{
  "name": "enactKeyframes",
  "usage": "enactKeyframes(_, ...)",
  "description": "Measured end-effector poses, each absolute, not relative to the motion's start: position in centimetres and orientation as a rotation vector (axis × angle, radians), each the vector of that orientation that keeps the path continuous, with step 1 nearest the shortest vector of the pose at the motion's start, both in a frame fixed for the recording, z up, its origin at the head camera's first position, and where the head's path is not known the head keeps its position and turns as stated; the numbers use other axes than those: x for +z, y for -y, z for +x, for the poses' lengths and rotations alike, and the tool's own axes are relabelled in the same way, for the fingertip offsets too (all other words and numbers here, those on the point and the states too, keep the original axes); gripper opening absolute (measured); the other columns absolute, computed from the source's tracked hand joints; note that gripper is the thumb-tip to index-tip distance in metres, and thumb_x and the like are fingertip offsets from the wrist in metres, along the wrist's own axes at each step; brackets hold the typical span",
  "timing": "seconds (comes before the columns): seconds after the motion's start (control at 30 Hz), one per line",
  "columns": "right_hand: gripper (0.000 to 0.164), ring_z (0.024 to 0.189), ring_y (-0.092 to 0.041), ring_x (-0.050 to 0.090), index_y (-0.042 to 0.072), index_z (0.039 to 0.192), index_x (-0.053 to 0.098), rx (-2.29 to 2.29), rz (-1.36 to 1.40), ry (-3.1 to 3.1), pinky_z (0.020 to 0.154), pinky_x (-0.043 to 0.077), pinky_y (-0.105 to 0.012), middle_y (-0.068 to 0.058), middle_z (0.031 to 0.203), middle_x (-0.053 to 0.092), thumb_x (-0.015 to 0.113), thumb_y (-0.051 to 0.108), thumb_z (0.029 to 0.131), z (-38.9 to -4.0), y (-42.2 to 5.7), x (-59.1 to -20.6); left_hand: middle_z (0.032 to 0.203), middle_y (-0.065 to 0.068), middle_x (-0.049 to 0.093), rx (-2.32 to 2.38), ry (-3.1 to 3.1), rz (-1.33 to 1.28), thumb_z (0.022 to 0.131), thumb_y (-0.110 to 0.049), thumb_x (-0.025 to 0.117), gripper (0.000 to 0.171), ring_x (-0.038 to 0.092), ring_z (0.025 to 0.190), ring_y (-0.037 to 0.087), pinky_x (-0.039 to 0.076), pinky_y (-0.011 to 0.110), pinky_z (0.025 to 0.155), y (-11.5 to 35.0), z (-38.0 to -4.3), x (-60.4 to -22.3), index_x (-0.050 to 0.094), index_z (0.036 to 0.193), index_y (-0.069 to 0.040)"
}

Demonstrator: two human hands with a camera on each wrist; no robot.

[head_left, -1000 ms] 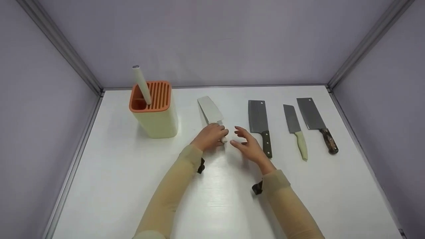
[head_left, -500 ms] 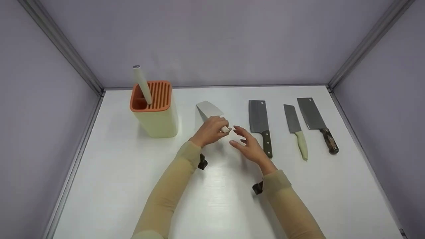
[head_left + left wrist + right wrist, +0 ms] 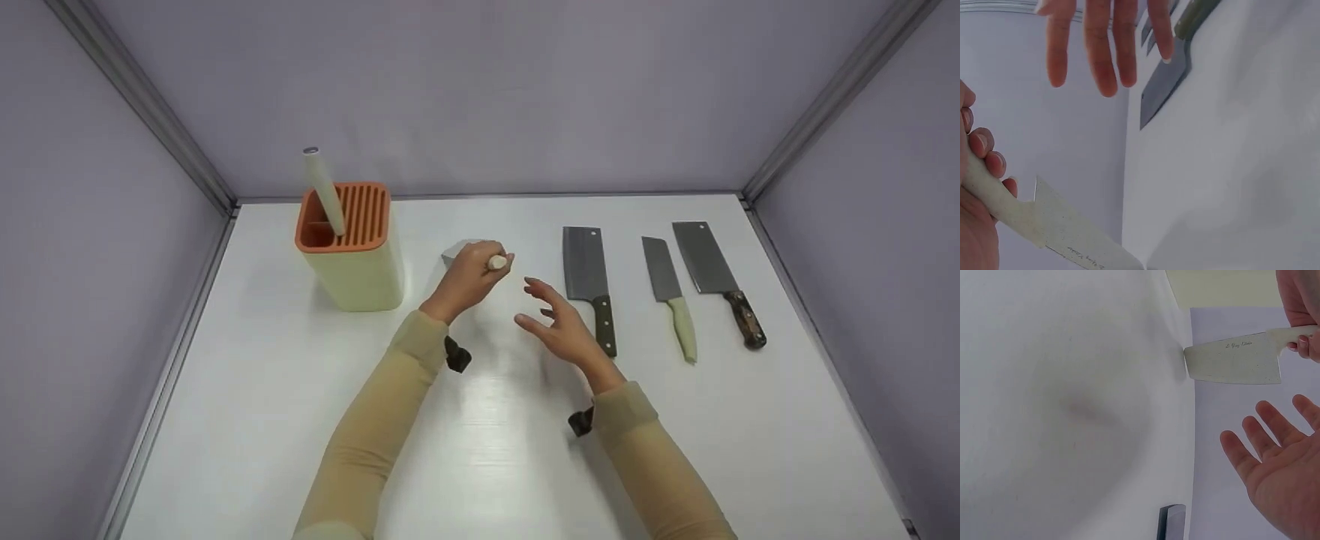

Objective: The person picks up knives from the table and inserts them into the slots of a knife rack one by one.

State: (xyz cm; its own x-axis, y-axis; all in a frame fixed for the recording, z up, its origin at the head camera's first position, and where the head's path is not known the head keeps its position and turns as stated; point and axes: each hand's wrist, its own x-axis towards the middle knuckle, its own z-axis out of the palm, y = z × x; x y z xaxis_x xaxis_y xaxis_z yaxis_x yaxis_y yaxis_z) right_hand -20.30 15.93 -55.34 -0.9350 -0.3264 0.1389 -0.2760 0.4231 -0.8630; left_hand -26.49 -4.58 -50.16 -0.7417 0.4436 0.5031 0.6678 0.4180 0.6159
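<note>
My left hand (image 3: 469, 276) grips the white handle of a cleaver (image 3: 1234, 360), fingers wrapped round it. In the head view the handle's end points up at the camera, and the hand hides most of the blade. The right wrist view shows the broad blade hanging down, its tip close to the white table. Small dark lettering runs along the blade. My right hand (image 3: 564, 330) holds nothing; its fingers are spread and slightly bent, just left of a black-handled cleaver (image 3: 585, 262) lying on the table.
A cream knife block (image 3: 356, 281) with an orange slotted top stands at the left, a pale handle (image 3: 324, 191) sticking up from it. At the right lie a green-handled knife (image 3: 660, 270) and a cleaver with a mottled brown handle (image 3: 705, 259). Walls enclose the back and sides.
The left hand has raised the white-handled cleaver from the table and moved it away from me, turning it from lying flat to blade down. The right hand has barely moved.
</note>
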Motion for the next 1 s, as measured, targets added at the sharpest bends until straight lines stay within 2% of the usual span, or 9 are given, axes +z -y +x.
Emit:
enactKeyframes(0.37,0.069,0.135,-0.025,0.041,0.011,0.15,0.039,-1.585,-0.6,-2.603,0.104,0.037,-0.054,-0.01,0.147,0.046,0.069,0.036,0.093,-20.4,-15.2,-53.9,0.069,-0.002,0.045,-1.383,2.327,-0.86,0.102,-0.019,0.055,0.025,0.04,0.062,0.011,0.038,0.029,0.061,5.4,-25.3,-47.8,0.054,0.081,-0.005)
enactKeyframes(0.5,0.068,0.135,-0.025,0.041,0.012,0.15,0.039,-1.626,-0.65,-2.563,0.104,0.037,-0.056,-0.012,0.147,0.045,0.069,0.035,0.093,-20.4,-14.7,-53.2,0.068,-0.003,0.043,-1.458,2.31,-0.758,0.102,-0.02,0.055,0.025,0.04,0.061,0.011,0.038,0.029,0.061,5.8,-24.7,-47.1,0.054,0.082,-0.005)
enactKeyframes(0.73,0.067,0.132,-0.028,0.044,0.014,0.149,0.041,-1.647,-0.708,-2.543,0.102,0.039,-0.052,-0.011,0.144,0.048,0.071,0.031,0.092,-20.7,-13.6,-52.3,0.066,-0.004,0.038,-1.58,2.242,-0.524,0.102,-0.022,0.054,0.024,0.037,0.06,0.012,0.035,0.029,0.06,7.1,-24.1,-45.9,0.052,0.084,-0.006)
enactKeyframes(1.0,0.067,0.132,-0.038,0.043,0.002,0.15,0.035,-1.633,-0.773,-2.505,0.103,0.036,-0.058,-0.023,0.144,0.045,0.068,0.015,0.094,-20.4,-11.4,-50.0,0.072,-0.002,0.038,-1.666,2.142,-0.416,0.104,-0.02,0.049,0.018,0.036,0.065,0.014,0.033,0.03,0.063,9.0,-23.4,-44.5,0.048,0.093,-0.005)
